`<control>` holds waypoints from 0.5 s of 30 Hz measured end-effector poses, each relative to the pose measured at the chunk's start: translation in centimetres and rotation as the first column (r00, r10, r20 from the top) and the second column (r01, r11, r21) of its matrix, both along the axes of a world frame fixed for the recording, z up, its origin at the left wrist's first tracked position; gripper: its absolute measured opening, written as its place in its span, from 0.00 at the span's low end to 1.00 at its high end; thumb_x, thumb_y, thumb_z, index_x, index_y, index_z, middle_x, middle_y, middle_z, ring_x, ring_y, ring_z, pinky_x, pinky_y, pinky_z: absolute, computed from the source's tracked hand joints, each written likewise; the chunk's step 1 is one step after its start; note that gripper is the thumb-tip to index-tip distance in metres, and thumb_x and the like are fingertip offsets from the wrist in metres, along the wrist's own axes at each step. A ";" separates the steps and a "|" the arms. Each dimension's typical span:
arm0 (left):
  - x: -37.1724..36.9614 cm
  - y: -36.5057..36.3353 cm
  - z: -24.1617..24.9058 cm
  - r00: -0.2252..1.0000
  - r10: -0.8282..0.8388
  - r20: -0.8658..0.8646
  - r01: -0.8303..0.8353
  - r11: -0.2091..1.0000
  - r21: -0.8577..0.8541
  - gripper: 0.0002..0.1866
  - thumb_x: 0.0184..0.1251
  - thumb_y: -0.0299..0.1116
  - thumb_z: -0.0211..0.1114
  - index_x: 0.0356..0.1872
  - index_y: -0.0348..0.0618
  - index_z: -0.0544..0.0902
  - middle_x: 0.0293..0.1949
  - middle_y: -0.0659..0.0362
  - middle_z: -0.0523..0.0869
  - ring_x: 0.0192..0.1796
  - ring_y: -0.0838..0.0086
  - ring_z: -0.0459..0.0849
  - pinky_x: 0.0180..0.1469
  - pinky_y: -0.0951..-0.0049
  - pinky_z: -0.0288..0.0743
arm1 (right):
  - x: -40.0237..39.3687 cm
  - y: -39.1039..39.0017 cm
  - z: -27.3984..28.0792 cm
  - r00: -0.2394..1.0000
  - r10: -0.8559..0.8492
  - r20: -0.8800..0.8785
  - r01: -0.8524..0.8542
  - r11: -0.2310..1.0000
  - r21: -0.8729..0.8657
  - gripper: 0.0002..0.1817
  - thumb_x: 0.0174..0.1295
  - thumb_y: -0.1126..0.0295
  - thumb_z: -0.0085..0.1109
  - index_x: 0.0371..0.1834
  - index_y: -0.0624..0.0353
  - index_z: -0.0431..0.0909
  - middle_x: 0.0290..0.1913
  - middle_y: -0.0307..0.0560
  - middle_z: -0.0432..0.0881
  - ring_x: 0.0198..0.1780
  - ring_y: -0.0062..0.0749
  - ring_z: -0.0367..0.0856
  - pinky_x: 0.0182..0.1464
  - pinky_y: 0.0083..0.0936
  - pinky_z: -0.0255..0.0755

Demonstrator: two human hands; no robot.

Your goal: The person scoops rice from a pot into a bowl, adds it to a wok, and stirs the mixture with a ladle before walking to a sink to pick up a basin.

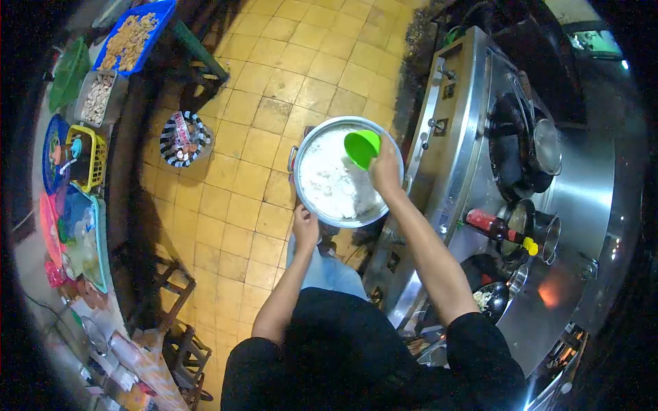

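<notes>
Sauce bottle (pixel 499 230) on steel stove (pixel 459 137).

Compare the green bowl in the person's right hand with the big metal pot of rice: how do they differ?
The green bowl is small, bright plastic-looking and held tilted in the right hand; the metal pot is far larger, silver and sits level, gripped at its near rim by the left hand. The pot holds white rice; the bowl's inside looks empty. Both are round and open-topped.

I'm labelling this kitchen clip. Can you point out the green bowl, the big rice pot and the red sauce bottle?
green bowl (pixel 361 147), head view, inner wall.
rice pot (pixel 310 140), head view, upper left rim.
red sauce bottle (pixel 488 224), head view, red body.
</notes>
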State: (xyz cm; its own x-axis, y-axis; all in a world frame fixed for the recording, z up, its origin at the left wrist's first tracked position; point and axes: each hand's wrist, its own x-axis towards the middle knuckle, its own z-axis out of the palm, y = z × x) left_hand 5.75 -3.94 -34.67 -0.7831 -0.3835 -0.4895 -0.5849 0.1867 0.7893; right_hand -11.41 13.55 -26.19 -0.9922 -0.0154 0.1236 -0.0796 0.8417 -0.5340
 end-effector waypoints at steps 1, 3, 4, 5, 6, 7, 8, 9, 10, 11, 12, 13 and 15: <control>-0.6 0.7 0.4 0.995 0.094 0.026 -0.095 0.995 0.040 0.18 0.58 0.27 0.56 0.51 0.38 0.70 0.40 0.53 0.81 0.41 0.67 0.80 0.44 0.70 0.72 | 0.3 -1.1 1.3 0.996 0.090 0.005 -0.090 0.996 -0.024 0.28 0.55 0.80 0.40 0.63 0.60 0.55 0.53 0.71 0.66 0.48 0.57 0.72 0.47 0.42 0.68; -1.1 1.1 2.0 0.999 0.024 0.039 -0.023 1.000 -0.012 0.20 0.56 0.25 0.55 0.53 0.37 0.69 0.43 0.51 0.80 0.44 0.66 0.79 0.46 0.71 0.71 | 2.8 -2.6 -1.7 0.978 0.089 0.190 -0.105 0.991 0.078 0.28 0.56 0.80 0.40 0.64 0.57 0.55 0.55 0.70 0.64 0.47 0.57 0.72 0.47 0.42 0.69; -1.6 1.2 3.2 0.998 -0.042 0.050 0.044 0.998 -0.054 0.22 0.55 0.24 0.55 0.54 0.36 0.67 0.45 0.50 0.79 0.47 0.66 0.78 0.48 0.72 0.70 | 4.0 -3.3 -3.2 0.929 0.071 0.364 -0.145 0.973 0.180 0.29 0.56 0.79 0.40 0.64 0.55 0.55 0.56 0.69 0.63 0.45 0.57 0.73 0.46 0.41 0.70; -2.3 1.1 5.4 0.999 0.010 0.043 -0.016 0.990 0.140 0.26 0.53 0.22 0.54 0.57 0.35 0.63 0.50 0.49 0.76 0.51 0.66 0.76 0.50 0.73 0.69 | 5.1 -4.2 -4.0 0.939 0.096 0.331 -0.172 0.963 0.209 0.30 0.55 0.78 0.41 0.65 0.54 0.54 0.56 0.67 0.62 0.43 0.58 0.74 0.44 0.41 0.71; -2.5 1.1 5.3 0.999 0.005 0.049 -0.012 0.991 0.134 0.26 0.53 0.22 0.54 0.57 0.35 0.63 0.50 0.49 0.76 0.51 0.66 0.76 0.50 0.73 0.69 | 6.2 -4.8 -4.4 0.946 0.122 0.301 -0.198 0.951 0.238 0.30 0.55 0.78 0.43 0.65 0.53 0.54 0.56 0.66 0.61 0.41 0.59 0.74 0.42 0.41 0.72; -2.5 1.1 5.2 0.998 0.063 -0.001 -0.061 0.965 0.254 0.27 0.53 0.22 0.54 0.58 0.35 0.62 0.52 0.50 0.75 0.51 0.67 0.75 0.50 0.73 0.69 | 7.3 -5.1 -4.0 0.903 0.217 0.371 -0.320 0.915 0.243 0.34 0.52 0.79 0.46 0.66 0.53 0.52 0.55 0.66 0.61 0.38 0.60 0.75 0.39 0.43 0.73; -2.4 0.9 5.1 0.992 0.122 -0.041 -0.098 0.922 0.374 0.28 0.53 0.22 0.55 0.58 0.35 0.60 0.53 0.50 0.74 0.51 0.68 0.75 0.50 0.73 0.69 | 8.7 -5.6 -4.0 0.900 0.207 0.383 -0.312 0.920 0.236 0.34 0.52 0.79 0.46 0.66 0.53 0.52 0.55 0.66 0.61 0.38 0.60 0.75 0.39 0.43 0.73; -2.8 0.7 6.1 0.989 0.091 0.119 -0.130 0.919 0.373 0.29 0.53 0.21 0.54 0.59 0.35 0.59 0.52 0.52 0.74 0.48 0.70 0.75 0.49 0.74 0.69 | 10.1 -6.3 -4.4 0.835 0.197 0.514 -0.331 0.926 0.182 0.34 0.55 0.77 0.45 0.67 0.50 0.50 0.58 0.70 0.59 0.43 0.62 0.74 0.44 0.44 0.72; -2.7 0.6 5.9 0.989 0.087 0.117 -0.125 0.920 0.373 0.29 0.53 0.21 0.54 0.59 0.35 0.59 0.52 0.52 0.74 0.48 0.70 0.75 0.49 0.74 0.69 | 10.7 -6.9 -4.0 0.755 0.192 0.627 -0.345 0.930 0.130 0.34 0.57 0.76 0.43 0.69 0.48 0.47 0.60 0.73 0.57 0.47 0.63 0.73 0.48 0.45 0.71; -2.8 0.4 5.8 0.977 0.114 0.178 -0.184 0.874 0.451 0.28 0.53 0.21 0.54 0.58 0.35 0.59 0.51 0.52 0.74 0.48 0.70 0.75 0.49 0.74 0.68 | 11.4 -7.1 -3.4 0.723 0.172 0.670 -0.300 0.951 0.080 0.34 0.56 0.76 0.44 0.69 0.48 0.48 0.61 0.74 0.57 0.47 0.65 0.72 0.47 0.44 0.72; -2.7 0.0 6.0 0.960 0.135 0.247 -0.248 0.819 0.517 0.27 0.53 0.21 0.54 0.58 0.35 0.60 0.51 0.52 0.75 0.47 0.71 0.75 0.49 0.74 0.68 | 11.5 -7.1 -3.7 0.723 0.175 0.669 -0.302 0.950 0.078 0.34 0.56 0.76 0.44 0.69 0.48 0.48 0.61 0.74 0.57 0.47 0.65 0.72 0.47 0.44 0.72; -2.7 -0.5 6.5 0.960 0.058 0.276 -0.199 0.832 0.519 0.30 0.53 0.21 0.53 0.60 0.34 0.58 0.54 0.51 0.73 0.52 0.69 0.73 0.53 0.74 0.67 | 11.6 -6.8 -4.0 0.705 0.132 0.697 -0.225 0.973 0.044 0.34 0.55 0.77 0.44 0.68 0.49 0.49 0.61 0.74 0.56 0.48 0.65 0.72 0.47 0.43 0.72; -2.3 -1.1 6.3 0.977 0.051 0.207 -0.158 0.825 0.542 0.32 0.53 0.21 0.54 0.61 0.35 0.56 0.56 0.49 0.71 0.55 0.69 0.71 0.55 0.73 0.66 | 11.4 -5.7 -6.0 0.772 0.085 0.630 -0.131 0.991 0.027 0.41 0.46 0.79 0.55 0.66 0.51 0.48 0.54 0.66 0.64 0.40 0.62 0.76 0.40 0.46 0.73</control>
